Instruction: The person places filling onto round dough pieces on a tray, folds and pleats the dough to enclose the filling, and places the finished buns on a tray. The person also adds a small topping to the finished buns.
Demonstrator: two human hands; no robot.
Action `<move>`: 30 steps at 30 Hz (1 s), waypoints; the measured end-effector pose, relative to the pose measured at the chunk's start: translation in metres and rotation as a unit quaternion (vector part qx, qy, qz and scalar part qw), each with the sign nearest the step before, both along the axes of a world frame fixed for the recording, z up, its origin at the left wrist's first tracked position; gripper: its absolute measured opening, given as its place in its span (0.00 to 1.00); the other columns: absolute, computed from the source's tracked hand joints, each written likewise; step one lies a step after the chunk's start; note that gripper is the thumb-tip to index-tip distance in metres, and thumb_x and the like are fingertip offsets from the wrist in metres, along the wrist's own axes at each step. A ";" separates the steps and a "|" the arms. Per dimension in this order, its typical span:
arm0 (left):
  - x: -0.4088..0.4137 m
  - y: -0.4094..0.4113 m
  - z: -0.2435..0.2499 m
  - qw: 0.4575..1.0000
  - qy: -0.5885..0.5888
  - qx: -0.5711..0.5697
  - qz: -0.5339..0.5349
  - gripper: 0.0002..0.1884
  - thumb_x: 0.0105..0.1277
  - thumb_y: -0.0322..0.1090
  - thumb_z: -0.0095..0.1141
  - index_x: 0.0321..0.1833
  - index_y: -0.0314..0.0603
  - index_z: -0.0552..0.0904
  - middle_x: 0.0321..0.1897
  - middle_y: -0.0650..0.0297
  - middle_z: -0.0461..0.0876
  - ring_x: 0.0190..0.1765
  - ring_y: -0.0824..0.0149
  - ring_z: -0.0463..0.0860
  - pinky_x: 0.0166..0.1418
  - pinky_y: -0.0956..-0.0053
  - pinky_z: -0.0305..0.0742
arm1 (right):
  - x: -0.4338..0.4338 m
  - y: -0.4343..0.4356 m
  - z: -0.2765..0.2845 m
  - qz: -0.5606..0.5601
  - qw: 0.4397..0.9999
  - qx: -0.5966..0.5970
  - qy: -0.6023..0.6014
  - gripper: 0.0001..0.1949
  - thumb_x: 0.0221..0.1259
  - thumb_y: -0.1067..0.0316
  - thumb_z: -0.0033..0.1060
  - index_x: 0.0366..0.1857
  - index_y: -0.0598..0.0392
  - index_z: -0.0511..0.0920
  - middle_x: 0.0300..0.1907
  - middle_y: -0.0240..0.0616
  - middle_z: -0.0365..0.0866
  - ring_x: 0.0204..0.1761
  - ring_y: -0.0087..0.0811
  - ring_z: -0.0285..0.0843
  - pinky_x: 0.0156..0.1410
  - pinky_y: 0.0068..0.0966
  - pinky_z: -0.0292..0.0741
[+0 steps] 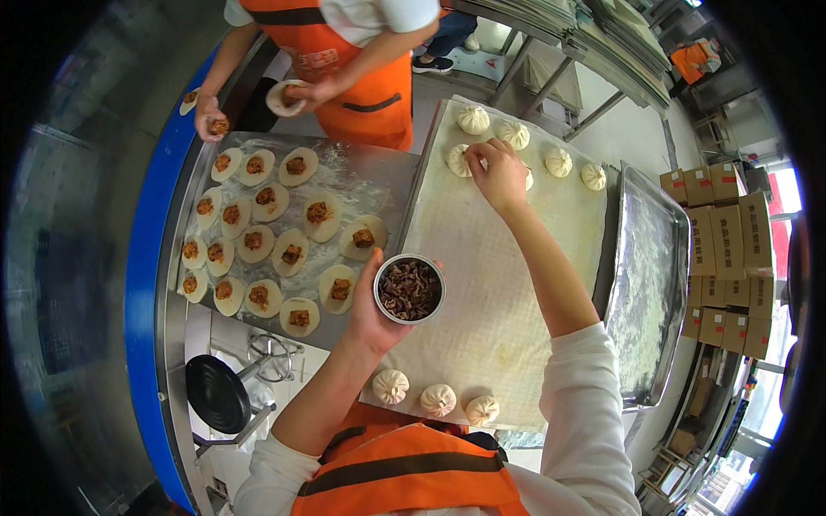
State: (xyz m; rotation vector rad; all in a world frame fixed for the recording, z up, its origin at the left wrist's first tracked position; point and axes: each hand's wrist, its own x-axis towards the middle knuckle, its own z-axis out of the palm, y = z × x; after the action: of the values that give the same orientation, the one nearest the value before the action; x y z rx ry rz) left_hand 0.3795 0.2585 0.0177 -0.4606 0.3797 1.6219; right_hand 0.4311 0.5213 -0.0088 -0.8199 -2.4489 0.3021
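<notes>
My left hand [377,316] holds a round metal tin [410,288] filled with dark brown shreds, above the near left edge of a cloth-lined tray [477,277]. At the tray's far end, the fingertips of my right hand [502,169] are at the top of a pleated bun [459,160]; whether they pinch anything is too small to tell. Another bun shows partly behind that hand. Further pleated buns [473,120] stand beyond it and to its right. Several more [438,400] sit along the tray's near edge. Left of the tray, dough rounds topped with reddish filling [292,254] lie on a floured metal surface.
A co-worker in an orange apron [361,84] stands across the floured worktop [361,174], holding a filled dough round [286,98]. A floured metal tray [648,284] is at the right, with stacked cardboard boxes [729,238] beyond. A black round stool [218,394] stands lower left.
</notes>
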 end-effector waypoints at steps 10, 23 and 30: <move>-0.005 -0.008 0.000 1.000 -0.009 0.020 0.014 0.29 0.66 0.57 0.41 0.50 0.33 0.77 0.50 0.47 0.77 0.52 0.49 0.76 0.57 0.53 0.72 | -0.004 0.001 -0.001 0.038 0.987 0.141 -0.062 0.05 0.54 0.61 0.61 0.28 0.49 0.81 0.30 0.28 0.77 0.36 0.31 0.74 0.38 0.30 0.74; 0.016 -0.026 0.004 0.997 0.073 0.017 -0.018 0.30 0.68 0.60 0.35 0.52 0.39 0.74 0.52 0.49 0.75 0.54 0.51 0.76 0.58 0.55 0.71 | 0.054 -0.139 0.094 0.314 0.915 -0.254 0.028 0.38 0.40 0.59 0.74 0.60 0.50 0.65 0.53 0.42 0.70 0.56 0.40 0.68 0.56 0.33 0.70; 0.071 -0.030 0.044 0.979 0.044 0.048 -0.193 0.30 0.67 0.63 0.36 0.58 0.45 0.69 0.56 0.56 0.70 0.61 0.58 0.70 0.63 0.59 0.66 | 0.142 -0.215 0.141 0.167 0.956 -0.225 -0.080 0.37 0.36 0.63 0.71 0.58 0.57 0.66 0.50 0.47 0.68 0.53 0.48 0.68 0.57 0.35 0.70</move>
State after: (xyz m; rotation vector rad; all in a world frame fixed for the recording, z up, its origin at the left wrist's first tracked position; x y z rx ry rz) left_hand 0.4508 0.2283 0.0618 -0.2248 0.4261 1.2771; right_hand 0.5735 0.3063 0.1326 -0.6156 -2.7112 0.9834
